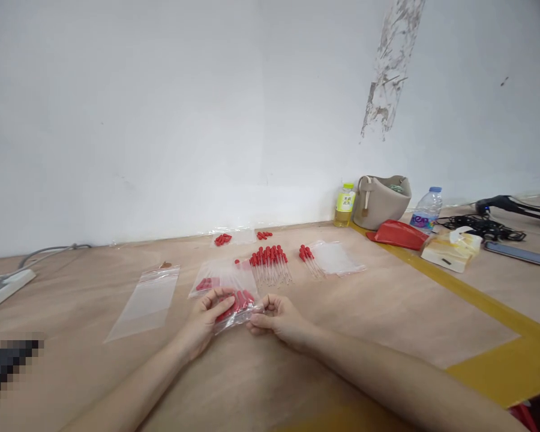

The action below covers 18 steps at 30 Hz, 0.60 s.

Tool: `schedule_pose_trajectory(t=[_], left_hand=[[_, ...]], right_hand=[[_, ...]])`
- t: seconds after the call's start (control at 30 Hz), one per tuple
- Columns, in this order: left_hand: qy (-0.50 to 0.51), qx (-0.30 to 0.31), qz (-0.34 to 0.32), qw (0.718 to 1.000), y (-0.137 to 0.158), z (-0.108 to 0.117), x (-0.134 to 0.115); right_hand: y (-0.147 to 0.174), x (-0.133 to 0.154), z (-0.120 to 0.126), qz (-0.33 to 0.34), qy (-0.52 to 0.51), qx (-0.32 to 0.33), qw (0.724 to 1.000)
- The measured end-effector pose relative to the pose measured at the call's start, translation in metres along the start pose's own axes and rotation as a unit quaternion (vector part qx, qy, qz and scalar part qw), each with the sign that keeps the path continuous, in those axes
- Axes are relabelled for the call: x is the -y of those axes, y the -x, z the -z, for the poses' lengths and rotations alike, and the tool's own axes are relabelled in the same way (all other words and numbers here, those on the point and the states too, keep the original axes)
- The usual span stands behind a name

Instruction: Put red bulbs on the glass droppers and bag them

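Note:
Both hands hold a clear plastic bag (239,315) with red rubber bulbs inside, low over the middle of the table. My left hand (209,315) grips its left side, the thumb pressed over the bulbs. At the bag's right corner, the fingers of my right hand (274,318) pinch the plastic. Just beyond lie glass droppers (269,264) with red bulbs, in a row. A smaller bunch of droppers (310,261) rests to their right. Behind my left hand is another clear bag (207,283) with red pieces in it.
An empty zip bag (150,300) lies at left, and a stack of clear bags (337,258) at right. Bags with red bulbs (222,239) sit by the wall. Rightward stand a tea bottle (344,206), a grey bag (380,204), a water bottle (426,210) and a tissue pack (450,251).

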<state>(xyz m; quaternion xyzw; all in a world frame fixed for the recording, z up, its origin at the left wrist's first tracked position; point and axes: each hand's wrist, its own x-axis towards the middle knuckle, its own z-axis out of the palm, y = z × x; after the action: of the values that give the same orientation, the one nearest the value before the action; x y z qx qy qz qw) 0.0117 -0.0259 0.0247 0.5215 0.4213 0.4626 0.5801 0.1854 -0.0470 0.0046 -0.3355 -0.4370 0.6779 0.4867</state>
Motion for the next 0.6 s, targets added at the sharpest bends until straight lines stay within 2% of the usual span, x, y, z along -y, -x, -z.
schedule_pose_trajectory(t=[0.07,0.1,0.17,0.27,0.33,0.43,0.53,0.6], left_hand=[[-0.052,-0.029,-0.012,0.998,-0.009,0.015,-0.009],[-0.091,-0.037,0.002,0.995,-0.013,0.023,-0.015],[-0.148,-0.082,-0.017,0.985,-0.022,0.040,-0.029],[-0.211,-0.101,-0.010,0.972,-0.035,0.064,-0.041],[-0.269,-0.108,-0.007,0.957,-0.042,0.077,-0.039],[-0.409,-0.142,-0.046,0.900,-0.052,0.093,-0.027],[-0.543,-0.189,-0.091,0.813,-0.058,0.108,-0.019],[-0.600,-0.224,-0.089,0.763,-0.058,0.120,-0.019]], right_hand=[[-0.001,0.007,0.016,0.010,0.086,-0.011,0.996],[-0.003,0.013,0.028,0.025,0.133,-0.038,0.990],[-0.007,0.028,0.057,0.069,0.215,-0.097,0.969],[-0.015,0.052,0.105,0.160,0.338,-0.212,0.903],[-0.018,0.064,0.133,0.185,0.399,-0.289,0.850],[-0.017,0.072,0.159,0.188,0.473,-0.361,0.781],[-0.011,0.071,0.164,0.149,0.529,-0.373,0.748],[-0.007,0.069,0.160,0.115,0.570,-0.363,0.728]])
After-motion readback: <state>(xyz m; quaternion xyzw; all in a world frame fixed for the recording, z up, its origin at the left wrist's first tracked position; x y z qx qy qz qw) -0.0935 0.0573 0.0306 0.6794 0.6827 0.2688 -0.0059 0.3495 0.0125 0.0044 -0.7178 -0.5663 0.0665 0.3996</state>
